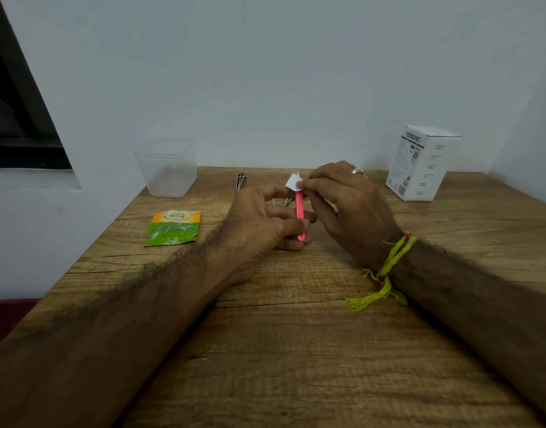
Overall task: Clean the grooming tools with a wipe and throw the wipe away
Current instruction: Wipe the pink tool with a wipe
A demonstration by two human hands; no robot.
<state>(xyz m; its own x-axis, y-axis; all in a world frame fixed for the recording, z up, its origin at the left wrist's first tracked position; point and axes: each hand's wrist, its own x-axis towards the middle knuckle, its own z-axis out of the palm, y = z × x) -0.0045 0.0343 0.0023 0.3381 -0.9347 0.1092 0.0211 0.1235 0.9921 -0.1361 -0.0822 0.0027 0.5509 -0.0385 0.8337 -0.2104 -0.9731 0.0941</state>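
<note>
While the left hand (259, 225) grips the lower end of an upright pink grooming tool (299, 211) above the middle of the table (296, 350), the right hand (349, 208) pinches a white wipe (294, 182) around its top. A metal tool (241, 180) lies near the far edge.

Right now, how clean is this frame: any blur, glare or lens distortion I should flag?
Head view: soft throughout, print on the green sachet and white box hardly legible; wide-angle bending stretches the forearms and table edges; lighting dim and even, no glare; the pink tool and white wipe remain distinguishable.
</note>
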